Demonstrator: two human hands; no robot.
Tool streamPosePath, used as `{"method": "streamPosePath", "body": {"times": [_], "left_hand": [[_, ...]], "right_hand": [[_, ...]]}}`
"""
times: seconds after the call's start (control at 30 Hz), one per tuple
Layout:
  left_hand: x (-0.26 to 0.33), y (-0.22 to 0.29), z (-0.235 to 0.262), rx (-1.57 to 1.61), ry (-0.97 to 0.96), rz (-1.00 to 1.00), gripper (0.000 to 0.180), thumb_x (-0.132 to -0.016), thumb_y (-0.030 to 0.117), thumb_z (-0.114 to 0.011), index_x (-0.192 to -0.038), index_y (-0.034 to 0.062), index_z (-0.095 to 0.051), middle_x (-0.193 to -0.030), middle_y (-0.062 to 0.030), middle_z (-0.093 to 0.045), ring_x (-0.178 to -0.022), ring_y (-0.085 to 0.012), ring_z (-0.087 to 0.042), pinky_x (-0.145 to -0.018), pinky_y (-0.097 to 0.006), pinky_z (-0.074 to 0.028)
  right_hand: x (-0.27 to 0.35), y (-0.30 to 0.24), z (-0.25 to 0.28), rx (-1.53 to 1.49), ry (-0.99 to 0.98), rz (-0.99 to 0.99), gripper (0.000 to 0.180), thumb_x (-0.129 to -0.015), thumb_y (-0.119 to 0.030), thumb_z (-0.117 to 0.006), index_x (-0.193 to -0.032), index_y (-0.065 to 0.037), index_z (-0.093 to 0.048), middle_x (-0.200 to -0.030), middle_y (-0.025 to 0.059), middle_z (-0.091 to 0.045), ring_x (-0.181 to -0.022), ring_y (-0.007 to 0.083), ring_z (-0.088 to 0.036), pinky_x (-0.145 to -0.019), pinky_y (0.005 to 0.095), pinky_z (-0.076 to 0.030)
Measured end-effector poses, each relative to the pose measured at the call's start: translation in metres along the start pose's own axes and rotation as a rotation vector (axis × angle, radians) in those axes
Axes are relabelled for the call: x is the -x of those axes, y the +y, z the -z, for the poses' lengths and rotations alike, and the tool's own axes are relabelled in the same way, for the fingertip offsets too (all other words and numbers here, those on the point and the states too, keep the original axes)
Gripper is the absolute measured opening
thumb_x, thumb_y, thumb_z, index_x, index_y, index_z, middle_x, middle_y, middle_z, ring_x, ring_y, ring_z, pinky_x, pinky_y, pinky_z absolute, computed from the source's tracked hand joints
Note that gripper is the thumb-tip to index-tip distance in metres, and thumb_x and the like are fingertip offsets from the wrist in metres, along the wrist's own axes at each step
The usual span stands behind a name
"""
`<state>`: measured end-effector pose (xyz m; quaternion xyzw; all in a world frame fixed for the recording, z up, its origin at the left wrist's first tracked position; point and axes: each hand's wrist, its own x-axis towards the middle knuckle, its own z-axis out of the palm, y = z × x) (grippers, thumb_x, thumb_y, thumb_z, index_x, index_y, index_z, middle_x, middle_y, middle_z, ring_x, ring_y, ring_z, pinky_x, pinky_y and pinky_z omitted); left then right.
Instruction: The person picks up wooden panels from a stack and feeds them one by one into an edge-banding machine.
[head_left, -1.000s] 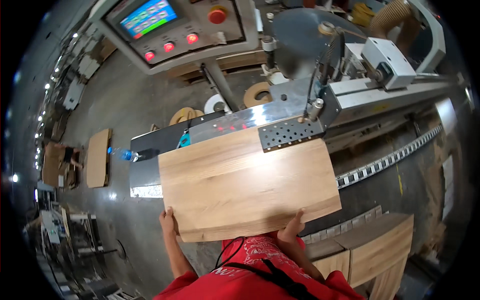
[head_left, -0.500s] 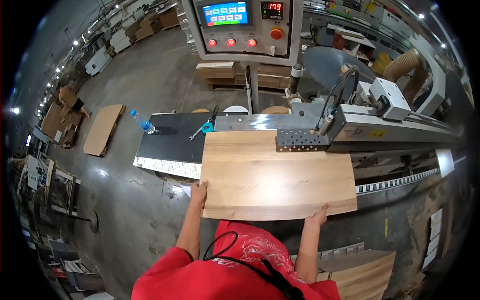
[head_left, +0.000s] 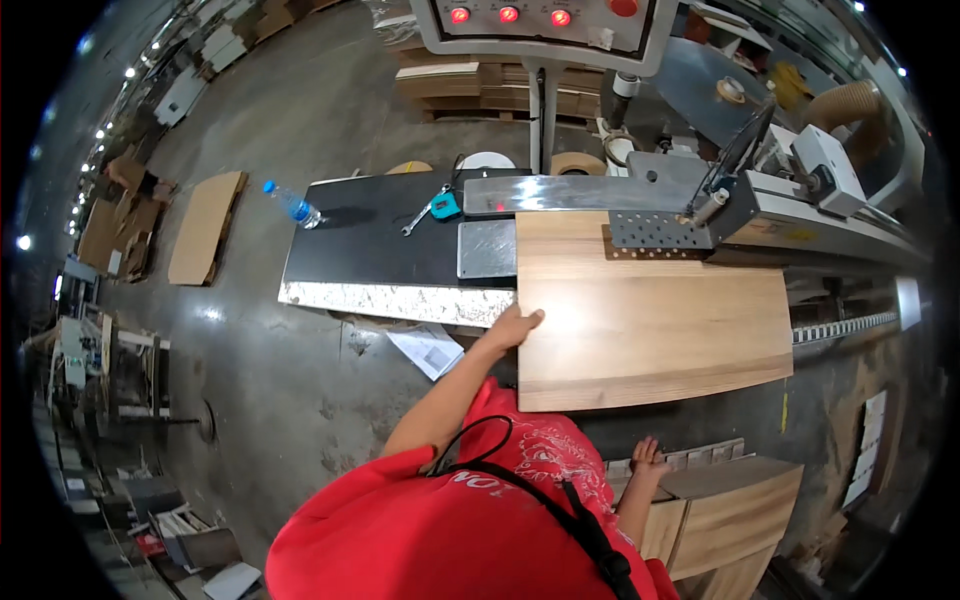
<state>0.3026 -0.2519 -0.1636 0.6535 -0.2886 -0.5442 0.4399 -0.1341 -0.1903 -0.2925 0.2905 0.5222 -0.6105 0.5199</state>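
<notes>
A wood-grain board (head_left: 650, 330) lies flat on the machine's feed table, its far edge under the perforated dark metal plate (head_left: 660, 230). My left hand (head_left: 515, 326) grips the board's left edge, thumb on top and fingers underneath. My right hand (head_left: 648, 456) is off the board, fingers apart and holding nothing, just above a stack of wood-grain boards (head_left: 735, 520) at the lower right. Left of the held board, a bare grey metal plate (head_left: 487, 250) shows on the table.
On the black table top (head_left: 380, 240) are a wrench (head_left: 418, 220), a teal tape measure (head_left: 445, 204) and a water bottle (head_left: 293, 206). A control panel (head_left: 545, 28) stands beyond. Papers (head_left: 428, 350) stick out under the table edge. A cardboard sheet (head_left: 205, 228) lies on the floor at left.
The board has slid right along the machine, with my left hand still on its left edge. My right hand has let go and moved down toward the stack. The view has tilted down.
</notes>
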Motion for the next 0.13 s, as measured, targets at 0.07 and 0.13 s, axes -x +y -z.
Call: {"method": "streamPosePath", "body": {"times": [0.07, 0.13], "left_hand": [[-0.026, -0.025, -0.013, -0.202, 0.133, 0.012, 0.049, -0.087, 0.031, -0.06, -0.118, -0.0065, -0.051, -0.104, -0.0161, -0.061, -0.093, -0.0219, -0.055, -0.083, -0.032, -0.043], [-0.044, -0.035, -0.028, -0.272, 0.116, 0.133, 0.056, -0.085, 0.033, -0.063, -0.123, -0.0062, -0.048, -0.12, -0.0216, -0.054, -0.114, -0.0267, -0.048, -0.094, -0.032, -0.037]], "right_hand": [[-0.001, 0.014, 0.018, -0.045, 0.084, 0.012, 0.085, -0.079, -0.076, -0.032, -0.142, -0.02, -0.021, -0.139, 0.0149, -0.039, -0.115, 0.0366, -0.051, -0.085, 0.0561, -0.048], [0.002, 0.023, 0.029, -0.062, 0.159, -0.322, 0.089, -0.075, -0.082, -0.023, -0.138, -0.02, -0.026, -0.134, 0.0152, -0.045, -0.109, 0.0395, -0.055, -0.077, 0.0592, -0.049]]}}
